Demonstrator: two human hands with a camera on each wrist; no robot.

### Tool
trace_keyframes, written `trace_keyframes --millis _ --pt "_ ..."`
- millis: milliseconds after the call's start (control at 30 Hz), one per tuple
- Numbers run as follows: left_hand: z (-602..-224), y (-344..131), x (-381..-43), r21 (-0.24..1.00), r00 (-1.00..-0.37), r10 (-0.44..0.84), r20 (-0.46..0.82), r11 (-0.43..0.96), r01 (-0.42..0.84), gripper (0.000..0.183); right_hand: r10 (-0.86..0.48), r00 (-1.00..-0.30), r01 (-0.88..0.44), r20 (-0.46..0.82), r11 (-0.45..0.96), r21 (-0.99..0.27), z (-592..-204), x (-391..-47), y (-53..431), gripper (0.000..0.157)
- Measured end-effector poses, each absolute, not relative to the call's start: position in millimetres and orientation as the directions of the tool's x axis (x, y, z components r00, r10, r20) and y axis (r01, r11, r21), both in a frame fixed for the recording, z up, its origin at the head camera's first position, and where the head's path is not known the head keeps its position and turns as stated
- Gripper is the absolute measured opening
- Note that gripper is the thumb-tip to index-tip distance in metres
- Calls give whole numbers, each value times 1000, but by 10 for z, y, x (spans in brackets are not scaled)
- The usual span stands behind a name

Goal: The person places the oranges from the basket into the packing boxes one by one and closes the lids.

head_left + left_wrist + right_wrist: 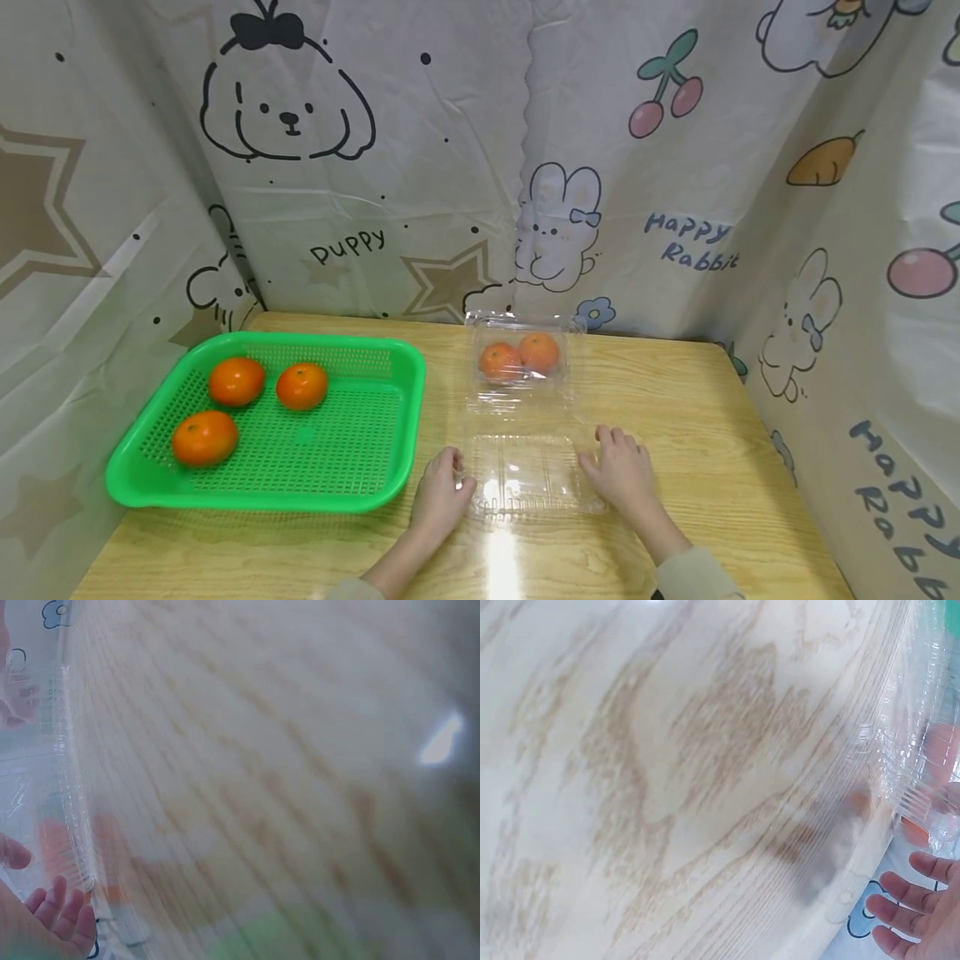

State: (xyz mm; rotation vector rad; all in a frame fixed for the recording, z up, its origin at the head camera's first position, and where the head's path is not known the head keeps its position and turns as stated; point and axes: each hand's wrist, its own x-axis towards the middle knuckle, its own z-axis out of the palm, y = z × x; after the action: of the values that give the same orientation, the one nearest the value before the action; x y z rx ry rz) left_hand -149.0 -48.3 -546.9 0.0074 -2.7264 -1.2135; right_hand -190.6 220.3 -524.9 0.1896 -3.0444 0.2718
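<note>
My left hand (441,493) is at the left edge of a clear, ribbed plastic tray (536,475) lying on the table, its fingers loosely bent and thumb apart. At the tray's right edge is my right hand (621,468), fingertips close to the plastic. Both wrist views show relaxed, spread fingers with nothing gripped, on the left hand (56,922) and the right hand (922,907) alike. Directly behind the tray stands a clear plastic box (480,329) with two mandarins (538,353) inside, side by side.
A green perforated basket (360,500) sits on the left of the wooden table (712,433), with three mandarins (205,438) in its left half. Printed white curtains (450,167) close off the back and both sides.
</note>
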Motion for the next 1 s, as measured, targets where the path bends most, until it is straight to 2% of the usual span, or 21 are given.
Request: trace_keyframes --millis 233,667,833,1000 --pt "-5452 -478 -1479 730 -988 -72 135 682 49 22 -119 -993 -122 28 979 -161 -5266 -1911 2204 34" --pt "-5445 -490 -1495 669 -987 -62 151 741 56 33 -128 -992 -129 16 976 -173 -5302 -1925 2195 37" --pt "-5395 -483 -1478 595 -965 -8 262 789 155 38 -132 -991 -134 24 975 -179 -5296 -1923 2193 36" --pt "-5332 -489 -1479 468 -907 81 414 835 288 35 -140 -989 -144 39 973 -181 -5285 -1914 2191 34"
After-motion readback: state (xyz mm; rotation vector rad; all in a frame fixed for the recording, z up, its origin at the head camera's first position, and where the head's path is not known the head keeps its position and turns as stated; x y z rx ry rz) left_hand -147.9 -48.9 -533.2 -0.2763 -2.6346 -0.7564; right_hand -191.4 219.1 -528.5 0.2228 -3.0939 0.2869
